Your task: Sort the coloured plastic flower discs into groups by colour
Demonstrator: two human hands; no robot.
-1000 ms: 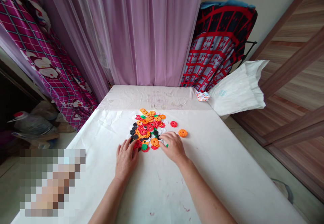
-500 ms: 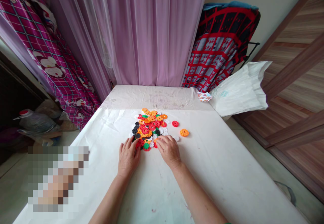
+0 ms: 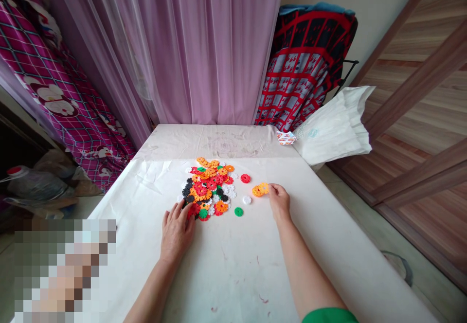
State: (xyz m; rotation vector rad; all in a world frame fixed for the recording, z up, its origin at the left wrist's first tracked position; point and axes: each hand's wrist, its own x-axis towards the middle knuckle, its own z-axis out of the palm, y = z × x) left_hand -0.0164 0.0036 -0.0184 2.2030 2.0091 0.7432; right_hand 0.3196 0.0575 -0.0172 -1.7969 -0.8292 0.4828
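A heap of flower-shaped plastic discs (image 3: 204,185) in red, orange, white, black and green lies on the table in the head view. My left hand (image 3: 177,230) rests at the heap's near left edge, fingers extended against the discs. Right of the heap, my right hand (image 3: 279,200) pinches an orange disc (image 3: 263,188) between thumb and fingertips, over a small orange stack (image 3: 256,193). Close by, separate from the heap, are a red disc (image 3: 245,178), a white disc (image 3: 247,200) and a green disc (image 3: 238,211).
The table (image 3: 233,274) has a pale cover. A white bag (image 3: 333,131) and a small patterned paper box (image 3: 286,138) are at its far right corner. Purple curtains (image 3: 204,45) hang behind, and a wooden wardrobe (image 3: 419,133) stands at right.
My right hand has moved right from the heap to the orange stack, bringing an orange disc. The green disc it covered now shows. My left hand stays by the heap; the view has shifted slightly.
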